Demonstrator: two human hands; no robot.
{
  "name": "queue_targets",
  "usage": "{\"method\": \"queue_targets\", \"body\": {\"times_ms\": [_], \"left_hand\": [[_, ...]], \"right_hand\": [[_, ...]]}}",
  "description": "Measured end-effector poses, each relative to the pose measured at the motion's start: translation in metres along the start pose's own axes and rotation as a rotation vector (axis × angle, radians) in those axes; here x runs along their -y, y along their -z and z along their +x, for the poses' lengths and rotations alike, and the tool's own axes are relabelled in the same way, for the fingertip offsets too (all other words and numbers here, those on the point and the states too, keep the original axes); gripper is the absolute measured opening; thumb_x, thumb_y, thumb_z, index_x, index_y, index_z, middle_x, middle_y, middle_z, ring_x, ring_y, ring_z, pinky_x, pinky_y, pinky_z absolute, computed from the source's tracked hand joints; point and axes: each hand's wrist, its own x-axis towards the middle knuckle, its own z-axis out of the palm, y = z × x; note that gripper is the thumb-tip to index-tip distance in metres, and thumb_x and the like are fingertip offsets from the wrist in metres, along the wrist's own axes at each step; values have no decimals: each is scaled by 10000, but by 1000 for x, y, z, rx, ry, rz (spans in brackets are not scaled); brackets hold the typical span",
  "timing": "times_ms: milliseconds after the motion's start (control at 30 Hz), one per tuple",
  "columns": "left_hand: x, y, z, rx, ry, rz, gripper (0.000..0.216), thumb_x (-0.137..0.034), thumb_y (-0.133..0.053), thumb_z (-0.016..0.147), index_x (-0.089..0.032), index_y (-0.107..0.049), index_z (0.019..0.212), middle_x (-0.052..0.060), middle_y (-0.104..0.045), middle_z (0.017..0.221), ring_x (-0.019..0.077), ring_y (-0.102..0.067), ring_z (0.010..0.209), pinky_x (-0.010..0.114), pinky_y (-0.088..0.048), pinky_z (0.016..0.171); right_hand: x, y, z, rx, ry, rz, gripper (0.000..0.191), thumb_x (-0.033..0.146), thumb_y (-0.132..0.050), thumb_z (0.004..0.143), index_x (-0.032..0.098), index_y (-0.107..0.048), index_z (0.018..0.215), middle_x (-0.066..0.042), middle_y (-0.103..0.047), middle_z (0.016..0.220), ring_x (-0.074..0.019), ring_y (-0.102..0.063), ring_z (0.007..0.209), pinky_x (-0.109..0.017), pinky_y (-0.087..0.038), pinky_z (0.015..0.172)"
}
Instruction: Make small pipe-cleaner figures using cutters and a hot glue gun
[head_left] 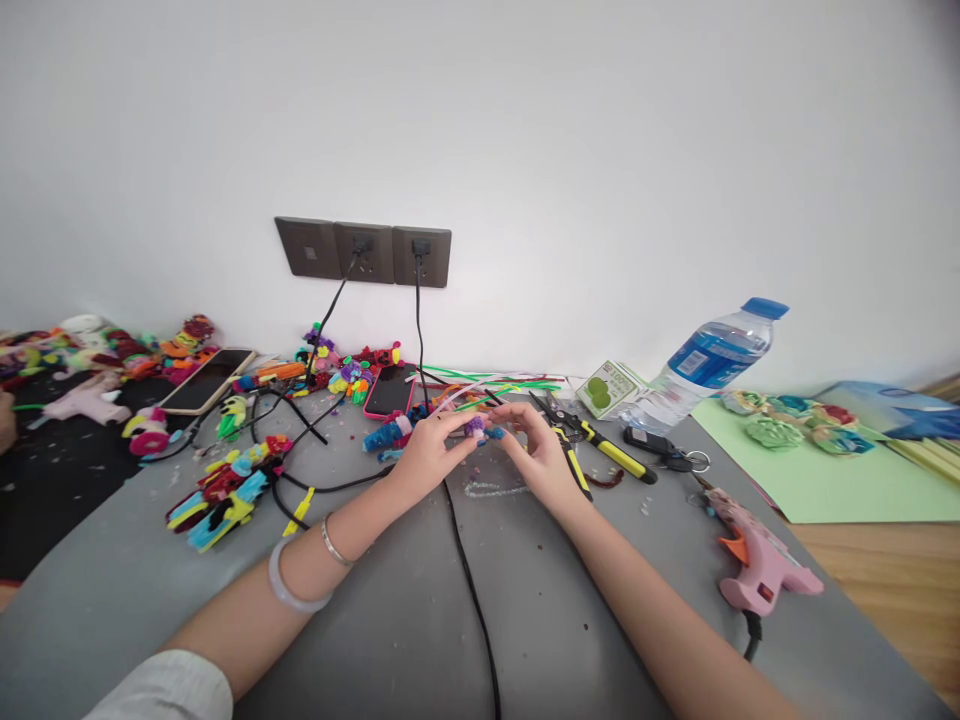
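Note:
Between the fingers of both hands, above the grey table [360, 620], is a small purple and blue pipe-cleaner piece [475, 429]. My left hand [431, 452], with two bangles on its wrist, pinches the purple part. At the blue end, the thumb and fingers of my right hand [536, 455] close on the piece. A blue pipe-cleaner roll [384, 436] lies just left of my left hand. Yellow-handled pliers [616, 452] rest to the right of my right hand, and a second yellow handle is partly behind that hand.
A pink glue gun [765, 570] lies at the right, near a car key [660, 446]. Behind stand a tilted water bottle [712, 350] and a small carton [607, 388]. Pipe-cleaner figures [225, 495], phones and black cables spread left. Another person's hand [6, 422] shows at the far left.

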Motion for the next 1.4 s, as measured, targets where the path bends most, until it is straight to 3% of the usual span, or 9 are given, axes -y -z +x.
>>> {"method": "queue_targets", "body": {"times_ms": [333,467,567,867,1167,1400], "left_hand": [[1,-2,-1,21,29,47,331,-215,-592,878,-184,-684,1195,87,-724,1206,260,-693,1112,379,-544,981],[-5,-2,-1,63,110,-9,638,-239,-586,890,-194,-387,1495,91,-735,1181,246,-693,1116,376,-529,1000],[-7,-2,-2,114,100,-12,757,-245,-557,915,-178,-179,1568,105,-736,1175,239,-681,1139,390,-501,1030],[-1,-7,-5,148,42,29,808,-204,-555,895,-181,-119,1574,118,-735,1123,254,-673,1115,413,-489,1014],[-1,-7,-3,95,48,-185,815,-193,-660,814,-193,-253,1520,101,-704,1115,237,-665,1079,388,-510,984],[-1,-3,0,-11,60,-305,301,-278,-640,861,-176,-575,1137,107,-679,1123,219,-670,1014,323,-537,856]], "right_hand": [[-1,1,-1,32,8,18,200,313,-556,908,240,-596,1090,-67,-667,1116,-232,-619,1063,-399,-435,945],[1,0,-1,65,-14,29,218,359,-572,919,240,-606,1099,-74,-666,1141,-239,-622,1072,-410,-435,966],[3,-1,0,107,-3,37,254,378,-599,909,243,-614,1123,-80,-661,1177,-241,-620,1090,-407,-459,962],[4,-2,2,112,74,37,211,377,-689,859,233,-678,1013,-65,-692,992,-229,-630,973,-389,-502,892],[1,1,5,38,-4,225,242,435,-749,800,250,-716,952,-64,-702,995,-242,-620,1027,-404,-485,913],[2,3,5,1,-92,252,338,478,-754,780,248,-687,1018,-75,-704,1089,-243,-641,1019,-387,-498,882]]}}
